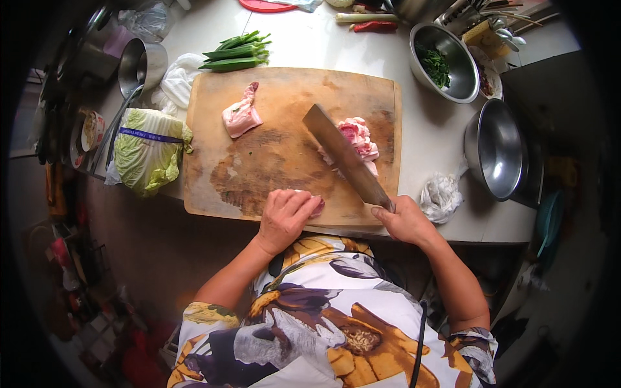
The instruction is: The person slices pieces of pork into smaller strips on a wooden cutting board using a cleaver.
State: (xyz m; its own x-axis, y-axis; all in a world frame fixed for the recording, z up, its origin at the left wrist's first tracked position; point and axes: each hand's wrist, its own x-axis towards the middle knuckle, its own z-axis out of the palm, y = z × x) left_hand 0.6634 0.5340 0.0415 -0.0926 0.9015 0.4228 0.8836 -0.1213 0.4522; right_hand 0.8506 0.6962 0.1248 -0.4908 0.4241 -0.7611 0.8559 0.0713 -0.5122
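A wooden cutting board [276,160] lies before me. My right hand [405,218] grips the handle of a cleaver [347,157], whose blade slants up and left over the board. Partly under the blade, at the board's right, is a pile of sliced raw meat [359,138]. My left hand [286,216] rests at the near edge of the board on a piece of raw meat [318,207], mostly hidden by the fingers. Another chunk of raw meat with pale fat [241,116] lies at the upper left of the board, away from both hands.
A napa cabbage [148,150] with a purple band sits left of the board, okra pods [237,52] beyond it. At right stand a metal bowl of chopped greens [444,63], another metal bowl [497,150] and a crumpled plastic bag [440,198]. A saucepan [153,63] stands at upper left.
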